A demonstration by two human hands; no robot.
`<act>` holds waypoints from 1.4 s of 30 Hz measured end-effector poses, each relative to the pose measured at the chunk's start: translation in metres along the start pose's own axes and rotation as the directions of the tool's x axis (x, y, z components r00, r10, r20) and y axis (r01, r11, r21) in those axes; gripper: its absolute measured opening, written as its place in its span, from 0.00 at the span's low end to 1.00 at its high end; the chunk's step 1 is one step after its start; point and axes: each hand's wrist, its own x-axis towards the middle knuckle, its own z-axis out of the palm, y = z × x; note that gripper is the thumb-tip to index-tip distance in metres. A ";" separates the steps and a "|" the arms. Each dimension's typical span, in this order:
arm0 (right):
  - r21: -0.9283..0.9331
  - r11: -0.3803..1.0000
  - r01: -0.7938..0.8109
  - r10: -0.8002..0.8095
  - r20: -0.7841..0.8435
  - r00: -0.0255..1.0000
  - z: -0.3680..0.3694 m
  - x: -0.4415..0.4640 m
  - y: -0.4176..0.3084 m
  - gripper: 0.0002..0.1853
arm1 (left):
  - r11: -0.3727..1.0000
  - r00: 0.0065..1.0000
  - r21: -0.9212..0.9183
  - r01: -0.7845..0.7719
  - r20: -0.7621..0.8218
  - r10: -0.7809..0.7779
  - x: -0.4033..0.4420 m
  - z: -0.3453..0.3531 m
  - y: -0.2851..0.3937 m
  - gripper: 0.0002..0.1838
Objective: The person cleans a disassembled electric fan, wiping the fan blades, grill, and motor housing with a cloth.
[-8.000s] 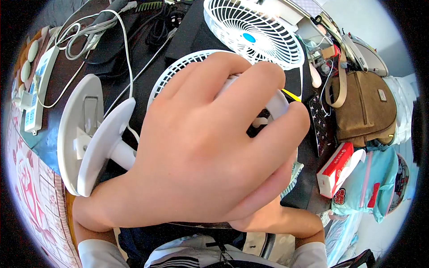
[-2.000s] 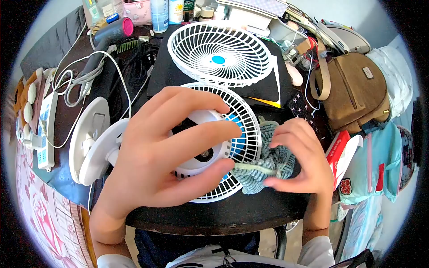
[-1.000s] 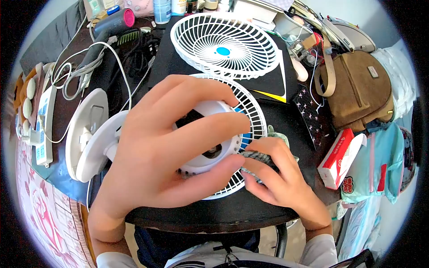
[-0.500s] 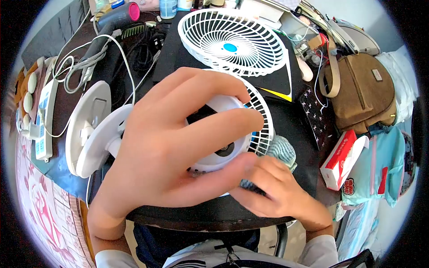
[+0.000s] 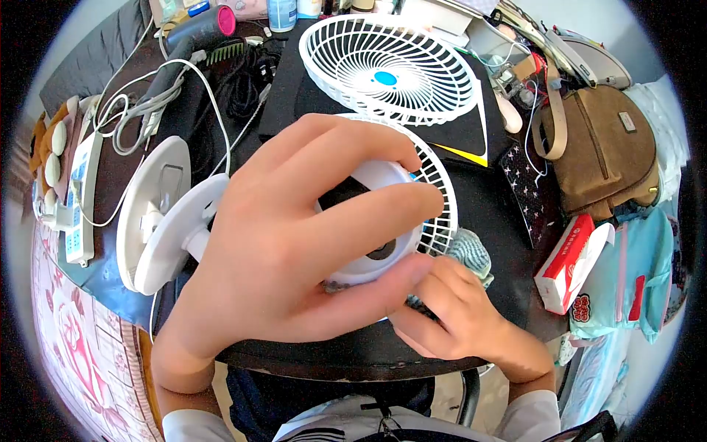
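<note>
The left hand (image 5: 272, 250) is spread over the fan (image 5: 411, 247), fingers curled across its white housing and thumb along the near side, grasping it. The right hand (image 5: 456, 317) has its fingers bent around a green knitted cloth (image 5: 468, 252), gripping it; a bunched part shows past the knuckles, while the rest is hidden by the fingers. Those fingertips are close to the left thumb at the fan's near right edge; whether the 2 hands touch, I cannot tell. The fan is in the middle of the table (image 5: 294, 357), under the left hand, with the white bars of its cage (image 5: 440, 221) showing to the right and a dark centre visible between the fingers.

Just beyond the fan is the round white cover (image 5: 386, 78), its blue hub in the middle. To the left of the left wrist is the base (image 5: 177, 247), made of 2 white discs. A white cord (image 5: 215, 103) loops above it, and a power strip (image 5: 79, 206) lies farther left. A dryer (image 5: 199, 33) with a pink rim is at the far left, near a green comb (image 5: 224, 53). On the right are a brown bag (image 5: 607, 158), a red and white box (image 5: 568, 267) and a teal bag (image 5: 626, 276).
</note>
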 end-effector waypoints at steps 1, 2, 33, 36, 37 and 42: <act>0.015 1.000 0.008 -0.008 0.020 1.000 -0.001 -0.002 0.000 0.19 | 1.000 1.000 0.000 -0.004 -0.003 0.004 0.000 0.000 0.000 0.19; 0.025 1.000 0.015 -0.015 0.032 0.999 -0.002 -0.003 -0.001 0.19 | 1.000 1.000 -0.001 -0.006 -0.003 0.006 0.000 0.000 -0.001 0.19; 0.029 0.999 0.030 -0.026 -0.118 0.993 0.014 -0.010 0.006 0.17 | 0.991 0.998 -0.134 -0.002 0.069 0.011 0.002 -0.011 -0.010 0.20; 0.039 0.999 0.028 -0.020 -0.180 0.983 0.019 -0.007 0.007 0.16 | 0.990 0.995 -0.136 -0.030 0.086 0.042 0.005 -0.014 -0.011 0.19; 0.039 0.999 0.028 -0.020 -0.198 0.980 0.021 -0.006 0.007 0.17 | 0.990 0.995 -0.140 0.003 0.097 0.011 0.006 -0.014 -0.007 0.18; 0.015 1.000 0.011 -0.006 -0.289 0.957 0.034 -0.009 0.009 0.18 | 0.899 0.994 0.427 -0.102 0.008 0.109 0.018 0.001 0.026 0.13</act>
